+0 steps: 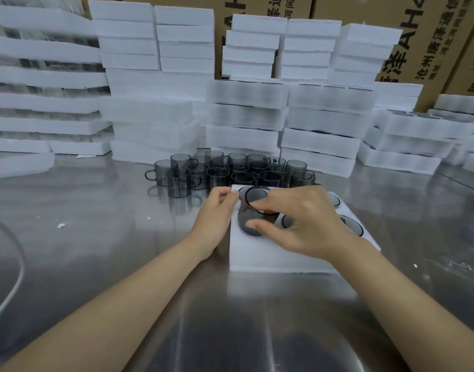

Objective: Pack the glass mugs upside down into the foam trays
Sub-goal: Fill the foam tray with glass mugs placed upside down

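Mug (244, 222) over the foam tray (257, 257)
My right hand (303, 221) grips the tipped mug above a left pocket. My left hand (217, 213) pinches the foam tray's edge just beside.

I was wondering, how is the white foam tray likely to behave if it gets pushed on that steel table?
The foam tray is probably light and would slide easily on the shiny steel table; the left hand grips its corner, likely to steady it. White crumbs on the table suggest it chips easily. It looks thick enough to stay stiff.
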The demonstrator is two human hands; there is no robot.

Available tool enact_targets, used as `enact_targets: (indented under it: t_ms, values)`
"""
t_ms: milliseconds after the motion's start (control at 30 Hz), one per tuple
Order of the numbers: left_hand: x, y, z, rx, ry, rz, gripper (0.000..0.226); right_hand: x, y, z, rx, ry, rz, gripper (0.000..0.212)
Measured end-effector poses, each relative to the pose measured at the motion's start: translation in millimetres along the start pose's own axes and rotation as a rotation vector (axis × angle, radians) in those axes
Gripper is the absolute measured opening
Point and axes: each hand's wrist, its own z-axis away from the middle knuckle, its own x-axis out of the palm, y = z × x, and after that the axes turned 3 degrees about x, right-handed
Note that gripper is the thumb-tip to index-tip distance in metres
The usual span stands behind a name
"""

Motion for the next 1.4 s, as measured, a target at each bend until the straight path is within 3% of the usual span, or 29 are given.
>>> enact_targets:
  t_ms: [133, 333, 500, 567, 667, 867, 1000, 1167, 1233, 1333, 1400]
  values:
    - [0.0, -2.4, -1.8, 0.008, 0.012, -0.014, 0.025, -0.1, -5.1, -0.9, -0.004, -0.032, 0.038, 0.018]
    - [-0.8, -4.3, -2.0, 0.030, 0.007, -0.026, 0.024, 0.0, -4.8, -2.4, 0.133, -0.143, -0.066, 0.031]
    - [-1.0, -5.4, -4.4, 0.016, 0.001, -0.052, 0.027, 1.0, -1.9, -1.7, 0.277, -0.007, -0.197, 0.023]
    - [-1.3, -6.1, -4.6, 0.025, 0.005, -0.043, 0.025, 1.7, -1.5, -1.8, 0.323, -0.150, -0.174, 0.037]
    - [-1.3, -6.8, -3.8, 0.026, -0.002, -0.027, 0.027, 3.5, -2.5, -2.3, 0.387, -0.360, -0.124, 0.040]
    - [-1.9, -4.8, -1.3, 0.026, -0.012, -0.026, 0.028, 9.6, -2.5, -4.5, 0.479, -0.346, -0.135, 0.029]
    - [-1.2, -4.3, -1.3, 0.019, -0.013, -0.026, 0.026, 5.5, 3.0, -3.3, 0.503, -0.514, -0.313, 0.036]
    - [-1.8, -3.7, 0.0, -0.006, -0.018, 0.017, 0.021, 3.2, 12.9, 1.7, 0.471, -0.681, -0.307, 0.044]
    - [-1.3, -2.4, 1.5, -0.012, -0.043, 0.054, 0.024, 3.7, 10.1, 1.1, 0.544, -0.641, -0.438, 0.044]
    - [1.0, 0.4, 4.7, 0.036, -0.101, 0.078, 0.050, -4.3, 16.6, 2.5, 0.746, -0.402, -0.637, 0.045]
    - [1.2, 0.4, 5.4, 0.067, -0.116, 0.122, 0.060, -14.7, 37.3, 7.0, 0.885, -0.229, -0.387, 0.045]
